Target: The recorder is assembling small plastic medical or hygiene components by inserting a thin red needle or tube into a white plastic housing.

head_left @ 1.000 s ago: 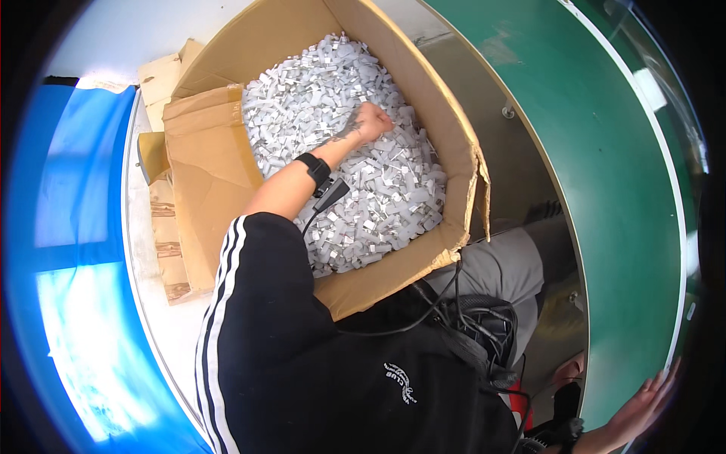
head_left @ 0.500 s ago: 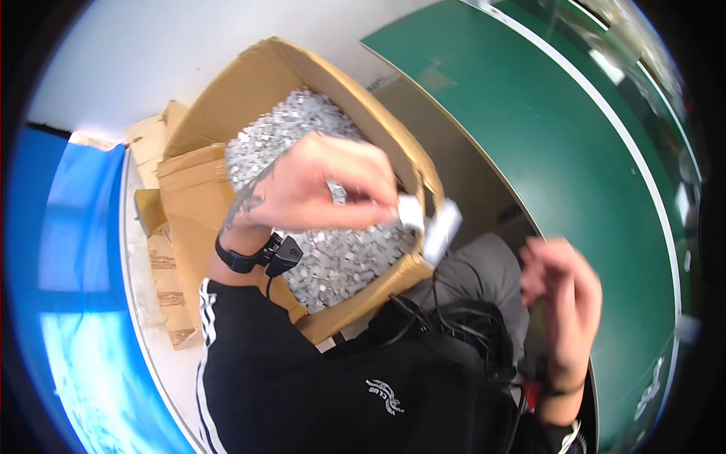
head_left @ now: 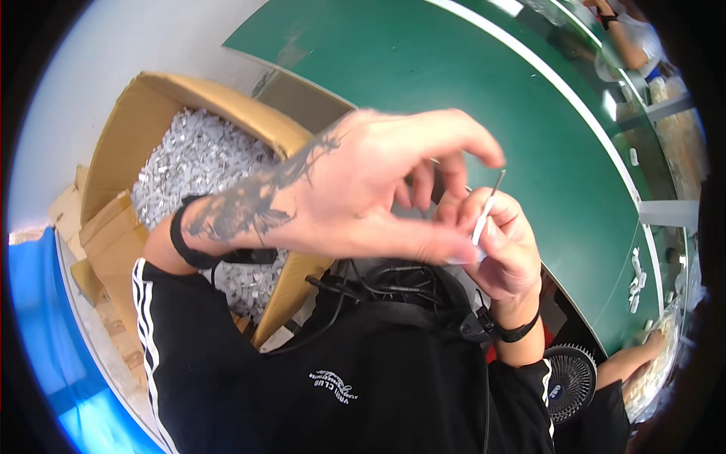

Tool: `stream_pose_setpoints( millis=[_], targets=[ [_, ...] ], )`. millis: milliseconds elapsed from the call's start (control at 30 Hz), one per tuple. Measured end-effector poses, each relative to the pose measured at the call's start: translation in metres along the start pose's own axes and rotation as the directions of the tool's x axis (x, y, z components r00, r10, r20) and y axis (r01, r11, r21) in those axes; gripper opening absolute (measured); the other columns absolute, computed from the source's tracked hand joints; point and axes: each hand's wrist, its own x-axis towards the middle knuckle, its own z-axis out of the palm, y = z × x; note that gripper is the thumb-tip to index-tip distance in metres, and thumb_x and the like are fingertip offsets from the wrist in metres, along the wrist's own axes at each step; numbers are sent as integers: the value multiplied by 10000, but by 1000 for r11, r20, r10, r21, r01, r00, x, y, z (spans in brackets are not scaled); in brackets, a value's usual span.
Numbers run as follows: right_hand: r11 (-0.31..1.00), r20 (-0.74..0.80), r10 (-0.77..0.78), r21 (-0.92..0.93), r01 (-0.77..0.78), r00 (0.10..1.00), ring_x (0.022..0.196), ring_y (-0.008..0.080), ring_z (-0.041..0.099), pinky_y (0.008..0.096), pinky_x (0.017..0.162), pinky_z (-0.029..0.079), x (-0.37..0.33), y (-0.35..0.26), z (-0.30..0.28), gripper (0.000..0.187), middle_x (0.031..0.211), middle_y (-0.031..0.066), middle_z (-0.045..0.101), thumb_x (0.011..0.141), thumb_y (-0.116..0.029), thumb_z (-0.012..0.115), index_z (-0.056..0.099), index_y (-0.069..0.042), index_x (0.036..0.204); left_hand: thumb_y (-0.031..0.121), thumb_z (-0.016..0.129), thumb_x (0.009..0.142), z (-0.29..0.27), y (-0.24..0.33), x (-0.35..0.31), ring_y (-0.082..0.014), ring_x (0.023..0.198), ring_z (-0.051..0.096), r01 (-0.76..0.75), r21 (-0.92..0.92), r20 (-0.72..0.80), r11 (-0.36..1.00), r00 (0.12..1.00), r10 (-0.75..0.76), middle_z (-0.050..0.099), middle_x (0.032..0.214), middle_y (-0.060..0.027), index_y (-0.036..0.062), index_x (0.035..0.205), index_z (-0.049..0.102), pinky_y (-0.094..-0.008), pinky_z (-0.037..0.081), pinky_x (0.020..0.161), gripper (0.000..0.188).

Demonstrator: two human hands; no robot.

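Note:
In front of my chest, my right hand pinches a slim white plastic piece with a thin metal end that points up. My left hand arches over from the left, its thumb and forefinger spread wide apart. The left thumb tip reaches the right fingers, beside a pale bit that is partly hidden there. Left of my hands stands an open cardboard box, heaped with small white-and-metal pieces. My left forearm crosses over the box.
A green table curves along the far and right side, with several white parts near its right edge. A black round fan is at lower right. Beside it another person's arm reaches to a clear plastic bag.
My view has turned right, so the box sits further left. My left hand has come over to my right hand and spread its fingers. My right hand now pinches the white piece.

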Motion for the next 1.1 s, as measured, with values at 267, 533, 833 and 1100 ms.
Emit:
stream_pose_setpoints(
  millis=[267, 533, 833, 1100],
  targets=[
    [912, -209, -406, -161, 378, 890, 934, 188, 585, 324, 828, 473, -12, 8, 2, 133, 1013, 117, 616, 827, -38, 670, 637, -14, 953, 43, 775, 740, 43, -1, 7, -151, 937, 629, 299, -236, -62, 924, 945, -322, 571, 1117, -101, -11, 1082, 524, -272, 565, 784, 428],
    [737, -190, -480, -617, 276, 856, 867, 174, 607, 281, 756, 483, -44, -13, -8, 208, 951, 121, 631, 756, 73, 650, 650, 39, 962, -18, 708, 776, 55, -7, 14, -160, 940, 629, 294, -595, -36, 748, 920, -391, 604, 1029, -95, -23, 1033, 588, -267, 570, 775, 284],
    [367, -53, -678, -889, 275, 733, 703, 161, 600, 245, 595, 459, -63, 0, -20, 189, 841, 129, 643, 704, 104, 648, 675, 21, 871, 17, 774, 708, 62, -10, 21, -137, 752, 626, -111, 95, -115, 989, 986, 121, 608, 905, -78, -7, 992, 672, -235, 559, 611, 303],
    [176, 129, -749, -907, 383, 650, 671, 200, 607, 276, 574, 473, -64, 8, -26, 180, 809, 118, 619, 710, 77, 677, 656, -2, 871, 38, 717, 792, 49, -16, 25, -120, 687, 652, 65, -105, 145, 992, 988, -50, 616, 869, -67, -10, 913, 639, -224, 557, 563, 151]
  ],
)
